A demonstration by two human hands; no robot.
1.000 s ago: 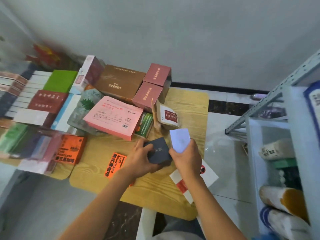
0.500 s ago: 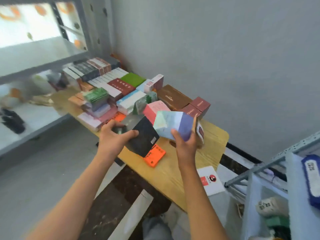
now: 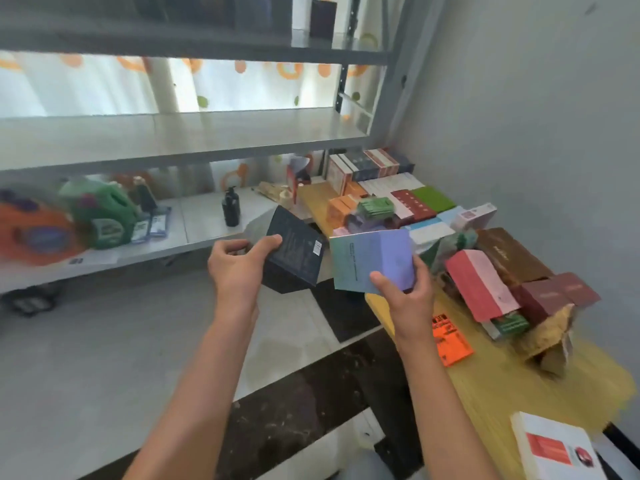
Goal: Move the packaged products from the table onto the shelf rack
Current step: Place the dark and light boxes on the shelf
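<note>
My left hand (image 3: 239,268) grips a dark box (image 3: 294,252), thumb curled over its near face and the other fingers wrapped behind it, so the box is tilted with one corner pointing up toward the shelf rack (image 3: 180,140). My right hand (image 3: 403,291) grips a pale blue box (image 3: 372,259), thumb pressed on its front near the lower edge, the fingers curled round the far side. The two boxes are just beside each other, apart by a narrow gap, both held in the air off the table (image 3: 519,382).

Beyond the fingers of my left hand lies the lower board of the rack, where a black pump bottle (image 3: 231,206) stands, with a green jug (image 3: 104,216) and an orange jug (image 3: 33,230) further to the left; both are blurred. The board above them is bare metal.

Past the fingers of my right hand, the table carries the remaining packages: a pink box (image 3: 479,284) leaning on its edge, a brown box (image 3: 509,256) behind it, two maroon boxes (image 3: 557,296) to its right, and an orange packet (image 3: 450,339) lying flat just below my right wrist. A crumpled brown pouch (image 3: 550,341) sits near the table's right side. Further back are rows of boxes I cannot tell apart. A white booklet (image 3: 554,448) lies at the near corner.
</note>
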